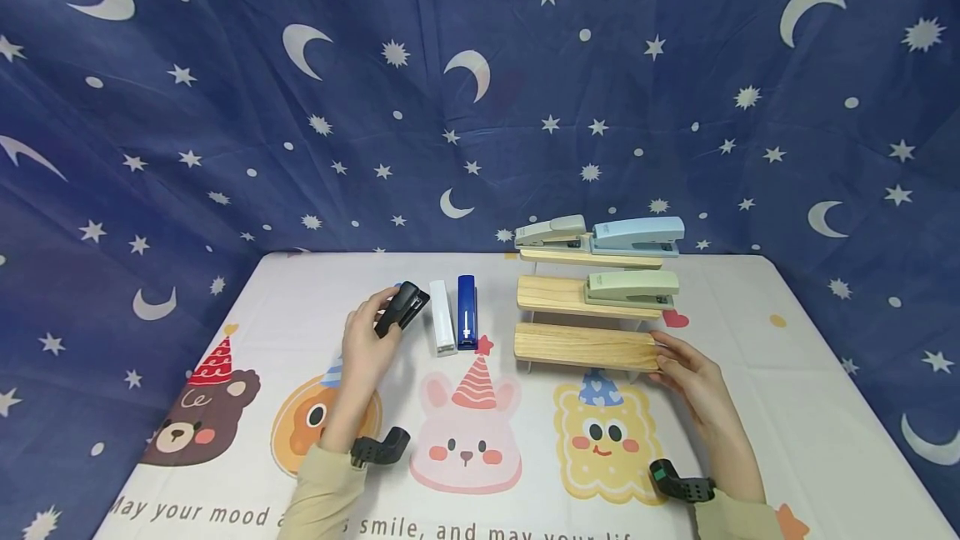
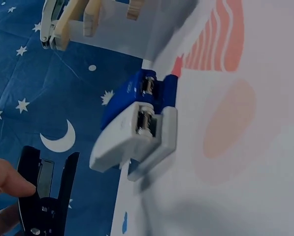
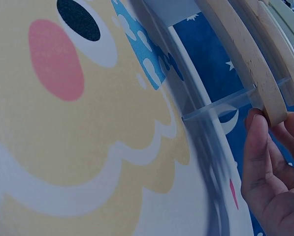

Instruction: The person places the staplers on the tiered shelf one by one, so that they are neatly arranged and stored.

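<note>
Stapler in black (image 1: 402,308) is in the person's left hand (image 1: 366,344), thumb and fingers closed round it, so a narrow grip and definitely a holding one. It's tilted, and it looks to be up off the surface (image 1: 750,290) from where I'm standing. Just to its right a white stapler (image 1: 442,319) and a dark blue stapler (image 1: 467,312) sit side by side on the surface, the white one being closer to that hand. Meanwhile the right hand (image 1: 697,377) is over at the little three-step rack, thumb and fingers pinching the right end of the lowest wooden board (image 1: 585,346), which rides on clear supports (image 3: 220,103). Up on the middle board (image 1: 551,294) there's a pale green stapler (image 1: 633,288), parked toward the right end, and the top board (image 1: 592,258) has a grey stapler (image 1: 551,232) on the left with a light blue stapler (image 1: 637,232) right beside it. Cute setup too: cartoon prints all over the cloth, like the pink rabbit (image 1: 465,452) between the two forearms and a yellow biscuit face (image 1: 607,448) in front of the rack, plus a navy backdrop (image 1: 517,182) with moons and stars behind everything.
</note>
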Demonstrator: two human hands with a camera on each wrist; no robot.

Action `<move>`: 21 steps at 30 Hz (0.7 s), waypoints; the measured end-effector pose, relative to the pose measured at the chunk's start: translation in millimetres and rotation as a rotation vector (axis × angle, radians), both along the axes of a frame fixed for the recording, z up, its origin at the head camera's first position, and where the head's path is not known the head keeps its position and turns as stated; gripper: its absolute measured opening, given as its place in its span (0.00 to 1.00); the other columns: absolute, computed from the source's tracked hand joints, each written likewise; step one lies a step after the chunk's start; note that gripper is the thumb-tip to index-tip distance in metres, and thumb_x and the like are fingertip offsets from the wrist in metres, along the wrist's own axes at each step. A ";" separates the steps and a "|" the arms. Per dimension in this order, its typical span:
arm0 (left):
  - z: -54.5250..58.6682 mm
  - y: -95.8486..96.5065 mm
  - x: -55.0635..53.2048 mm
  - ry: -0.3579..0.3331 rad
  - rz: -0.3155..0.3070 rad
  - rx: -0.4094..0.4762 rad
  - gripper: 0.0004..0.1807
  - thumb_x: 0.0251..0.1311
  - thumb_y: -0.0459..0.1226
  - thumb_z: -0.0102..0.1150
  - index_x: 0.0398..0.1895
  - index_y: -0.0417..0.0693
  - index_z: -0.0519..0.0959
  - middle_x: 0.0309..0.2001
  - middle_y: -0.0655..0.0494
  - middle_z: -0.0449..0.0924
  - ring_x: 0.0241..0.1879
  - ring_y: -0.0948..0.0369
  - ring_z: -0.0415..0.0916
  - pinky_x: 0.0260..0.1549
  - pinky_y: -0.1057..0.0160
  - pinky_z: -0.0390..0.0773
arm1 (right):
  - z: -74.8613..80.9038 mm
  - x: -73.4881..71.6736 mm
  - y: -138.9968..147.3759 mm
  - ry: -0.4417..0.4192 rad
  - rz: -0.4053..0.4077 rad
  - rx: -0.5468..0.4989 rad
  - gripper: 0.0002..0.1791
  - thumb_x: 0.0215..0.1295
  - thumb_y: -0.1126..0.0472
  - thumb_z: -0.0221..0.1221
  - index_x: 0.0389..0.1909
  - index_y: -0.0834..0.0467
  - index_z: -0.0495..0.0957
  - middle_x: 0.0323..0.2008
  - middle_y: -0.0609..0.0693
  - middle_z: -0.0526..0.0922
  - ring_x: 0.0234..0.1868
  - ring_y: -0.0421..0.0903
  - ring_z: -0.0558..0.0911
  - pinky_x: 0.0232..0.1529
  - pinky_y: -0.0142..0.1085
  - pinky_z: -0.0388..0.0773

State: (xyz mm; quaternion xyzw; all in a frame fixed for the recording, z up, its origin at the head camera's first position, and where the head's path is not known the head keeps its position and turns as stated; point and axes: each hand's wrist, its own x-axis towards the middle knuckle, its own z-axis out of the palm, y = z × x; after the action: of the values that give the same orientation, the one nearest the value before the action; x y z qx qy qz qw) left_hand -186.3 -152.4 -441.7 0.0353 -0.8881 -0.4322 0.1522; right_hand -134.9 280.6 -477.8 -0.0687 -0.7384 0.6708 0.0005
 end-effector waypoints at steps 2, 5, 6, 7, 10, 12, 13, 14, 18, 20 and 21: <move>2.8 2.9 -0.2 0.016 -0.010 0.008 0.31 0.49 0.25 0.54 0.58 0.55 0.76 0.51 0.45 0.80 0.48 0.50 0.69 0.48 0.53 0.66 | -0.2 -0.1 0.2 -0.003 0.000 0.006 0.28 0.71 0.65 0.50 0.67 0.72 0.59 0.42 0.29 0.77 0.41 0.27 0.78 0.40 0.23 0.79; 7.1 8.2 -0.3 0.043 -0.024 0.019 0.30 0.48 0.25 0.55 0.58 0.55 0.77 0.50 0.46 0.80 0.47 0.50 0.69 0.47 0.54 0.66 | -0.6 -0.5 0.5 -0.007 0.000 0.017 0.27 0.71 0.65 0.49 0.68 0.72 0.58 0.42 0.28 0.76 0.41 0.26 0.78 0.40 0.23 0.79; 8.4 10.2 -0.2 0.051 -0.031 0.024 0.30 0.49 0.25 0.55 0.57 0.55 0.77 0.50 0.46 0.80 0.47 0.50 0.69 0.47 0.55 0.66 | -0.6 -0.6 0.6 -0.008 0.000 0.018 0.27 0.71 0.65 0.49 0.68 0.71 0.58 0.42 0.28 0.76 0.41 0.26 0.78 0.40 0.23 0.79; 9.6 12.2 -0.2 0.058 -0.037 0.026 0.30 0.49 0.25 0.55 0.57 0.55 0.77 0.50 0.46 0.81 0.47 0.50 0.69 0.47 0.55 0.66 | -0.8 -0.6 0.7 -0.008 0.002 0.023 0.27 0.71 0.65 0.49 0.68 0.71 0.58 0.42 0.28 0.76 0.41 0.26 0.78 0.40 0.23 0.79; 13.1 18.5 -0.6 0.073 -0.056 0.022 0.30 0.50 0.24 0.55 0.57 0.55 0.77 0.50 0.47 0.80 0.47 0.51 0.68 0.46 0.55 0.66 | -0.9 -0.6 0.7 -0.010 0.001 0.014 0.28 0.71 0.65 0.49 0.68 0.71 0.58 0.42 0.29 0.76 0.41 0.27 0.78 0.40 0.23 0.79; 15.2 23.0 -1.1 0.086 -0.069 0.020 0.29 0.50 0.24 0.55 0.57 0.54 0.77 0.50 0.46 0.80 0.47 0.50 0.68 0.45 0.55 0.67 | -0.8 -0.7 0.5 -0.011 0.001 0.018 0.28 0.71 0.64 0.49 0.68 0.71 0.58 0.42 0.29 0.76 0.41 0.27 0.78 0.40 0.23 0.79; 16.3 25.3 -1.6 0.089 -0.074 0.017 0.29 0.50 0.24 0.55 0.57 0.54 0.77 0.50 0.46 0.80 0.46 0.50 0.69 0.46 0.55 0.67 | -0.5 -0.7 0.3 -0.011 0.002 0.019 0.28 0.71 0.64 0.49 0.68 0.71 0.58 0.42 0.29 0.76 0.41 0.27 0.78 0.40 0.23 0.79; 17.4 27.6 -1.9 0.090 -0.079 0.015 0.29 0.50 0.24 0.55 0.57 0.54 0.77 0.50 0.46 0.80 0.46 0.50 0.69 0.46 0.55 0.67 | -0.3 -0.7 0.1 -0.012 0.001 0.017 0.28 0.71 0.64 0.49 0.68 0.71 0.58 0.42 0.29 0.77 0.41 0.27 0.78 0.40 0.23 0.79; 20.2 36.9 -3.6 0.108 -0.107 0.011 0.29 0.49 0.23 0.55 0.56 0.54 0.78 0.49 0.46 0.81 0.46 0.50 0.69 0.47 0.53 0.68 | 0.7 -0.5 -0.7 -0.009 -0.004 0.011 0.28 0.71 0.65 0.49 0.67 0.72 0.59 0.41 0.30 0.77 0.40 0.27 0.78 0.40 0.23 0.79; 21.6 41.4 -4.1 0.109 -0.127 0.013 0.29 0.49 0.23 0.55 0.56 0.54 0.78 0.50 0.46 0.81 0.46 0.49 0.69 0.48 0.52 0.68 | 0.8 -0.2 -0.8 -0.008 -0.006 0.011 0.27 0.71 0.65 0.49 0.67 0.72 0.59 0.41 0.29 0.77 0.40 0.27 0.78 0.40 0.23 0.79; 22.1 43.7 -4.3 0.113 -0.136 0.013 0.29 0.49 0.23 0.55 0.56 0.54 0.78 0.50 0.46 0.81 0.47 0.49 0.69 0.49 0.51 0.68 | 0.8 -0.1 -0.8 -0.008 -0.007 0.007 0.27 0.71 0.65 0.49 0.67 0.72 0.59 0.41 0.30 0.77 0.40 0.27 0.78 0.40 0.23 0.79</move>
State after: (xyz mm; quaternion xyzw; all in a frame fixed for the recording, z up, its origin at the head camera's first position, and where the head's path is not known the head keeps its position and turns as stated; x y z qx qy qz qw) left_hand -190.6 -108.7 -419.7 -0.0483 -0.8756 -0.4488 0.1721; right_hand -135.0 279.8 -477.0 -0.0740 -0.7405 0.6679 -0.0001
